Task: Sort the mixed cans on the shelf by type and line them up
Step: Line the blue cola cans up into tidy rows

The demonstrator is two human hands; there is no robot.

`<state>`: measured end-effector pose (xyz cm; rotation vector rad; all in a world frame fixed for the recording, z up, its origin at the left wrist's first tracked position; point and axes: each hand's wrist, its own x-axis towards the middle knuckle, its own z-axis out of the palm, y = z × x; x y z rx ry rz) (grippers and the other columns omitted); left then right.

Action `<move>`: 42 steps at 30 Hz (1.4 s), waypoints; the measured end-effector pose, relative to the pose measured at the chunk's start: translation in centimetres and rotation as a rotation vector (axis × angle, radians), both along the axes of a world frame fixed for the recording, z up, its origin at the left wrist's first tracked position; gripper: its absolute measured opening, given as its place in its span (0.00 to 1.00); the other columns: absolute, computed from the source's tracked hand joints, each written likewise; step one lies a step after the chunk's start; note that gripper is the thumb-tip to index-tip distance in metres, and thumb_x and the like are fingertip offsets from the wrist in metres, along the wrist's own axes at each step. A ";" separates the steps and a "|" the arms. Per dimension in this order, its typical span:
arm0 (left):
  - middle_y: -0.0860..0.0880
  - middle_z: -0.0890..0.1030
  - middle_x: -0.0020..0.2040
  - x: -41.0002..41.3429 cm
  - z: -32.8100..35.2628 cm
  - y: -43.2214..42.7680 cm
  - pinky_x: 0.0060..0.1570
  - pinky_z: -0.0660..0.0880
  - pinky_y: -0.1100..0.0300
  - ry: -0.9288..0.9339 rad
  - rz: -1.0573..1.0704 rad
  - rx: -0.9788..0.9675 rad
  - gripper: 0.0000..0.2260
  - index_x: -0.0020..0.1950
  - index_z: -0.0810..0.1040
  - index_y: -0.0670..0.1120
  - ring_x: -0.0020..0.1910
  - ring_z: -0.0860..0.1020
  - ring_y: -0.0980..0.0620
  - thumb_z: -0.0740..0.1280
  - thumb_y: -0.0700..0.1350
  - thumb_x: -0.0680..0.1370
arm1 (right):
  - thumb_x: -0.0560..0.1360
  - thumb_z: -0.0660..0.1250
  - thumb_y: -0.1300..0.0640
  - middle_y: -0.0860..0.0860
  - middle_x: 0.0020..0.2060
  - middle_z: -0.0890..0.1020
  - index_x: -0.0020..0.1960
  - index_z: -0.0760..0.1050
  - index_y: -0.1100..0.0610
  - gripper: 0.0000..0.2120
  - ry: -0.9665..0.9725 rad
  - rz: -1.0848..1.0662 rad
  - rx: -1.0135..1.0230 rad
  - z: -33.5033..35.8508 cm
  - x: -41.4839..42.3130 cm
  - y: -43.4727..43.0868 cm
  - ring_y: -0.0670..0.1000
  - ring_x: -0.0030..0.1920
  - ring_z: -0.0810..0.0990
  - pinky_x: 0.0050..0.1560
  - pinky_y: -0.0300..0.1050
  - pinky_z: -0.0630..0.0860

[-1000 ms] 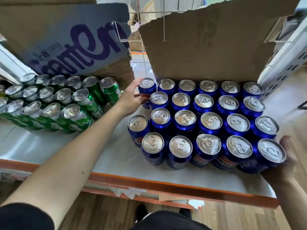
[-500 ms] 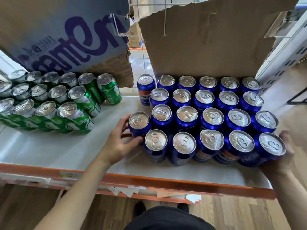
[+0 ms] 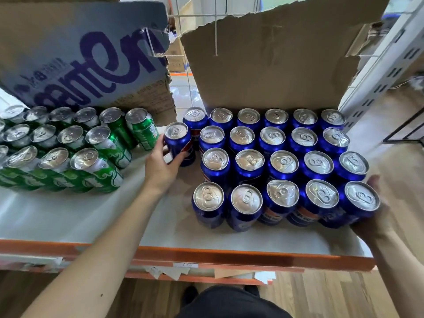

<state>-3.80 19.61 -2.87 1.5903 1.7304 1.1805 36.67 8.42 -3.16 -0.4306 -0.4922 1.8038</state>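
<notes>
Hands are split between two jobs: our left hand (image 3: 161,166) grips a tall blue aluminium drinks can (image 3: 177,141), which half a second ago stood lower, on the left edge of the block of blue cans (image 3: 273,157), and is now at centre frame, just beside the back-left blue can (image 3: 195,115). Our right hand (image 3: 378,216) lies against the front-right blue can (image 3: 360,200) at lower right; we cannot tell whether its fingers curl round it. The three front rows on the white shelf (image 3: 68,216) now hold five each, so we judge the block nearly squared, with the green cans (image 3: 68,145) well apart at left.
</notes>
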 end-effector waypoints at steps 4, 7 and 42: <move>0.48 0.80 0.64 -0.4 -0.8 0.1 0.62 0.76 0.51 -0.040 -0.033 -0.004 0.31 0.74 0.69 0.44 0.60 0.80 0.50 0.75 0.49 0.74 | 0.83 0.40 0.37 0.68 0.77 0.49 0.79 0.44 0.66 0.38 0.076 0.088 -0.008 -1.2 0.8 0.0 0.63 0.78 0.47 0.73 0.50 0.31; 0.52 0.79 0.65 -0.5 -0.7 0.3 0.62 0.77 0.55 -0.147 -0.103 -0.043 0.30 0.74 0.69 0.49 0.62 0.79 0.55 0.76 0.46 0.74 | 0.82 0.40 0.35 0.68 0.77 0.48 0.79 0.44 0.65 0.39 0.089 0.131 -0.099 -1.5 2.3 0.1 0.64 0.78 0.46 0.71 0.49 0.24; 0.43 0.78 0.62 9.0 1.0 -8.4 0.60 0.75 0.55 -0.908 -0.272 -0.037 0.44 0.76 0.62 0.35 0.61 0.76 0.45 0.69 0.64 0.73 | 0.83 0.45 0.44 0.57 0.74 0.68 0.78 0.59 0.54 0.27 -0.583 -0.278 -0.125 2.9 1.4 2.5 0.62 0.73 0.67 0.73 0.68 0.59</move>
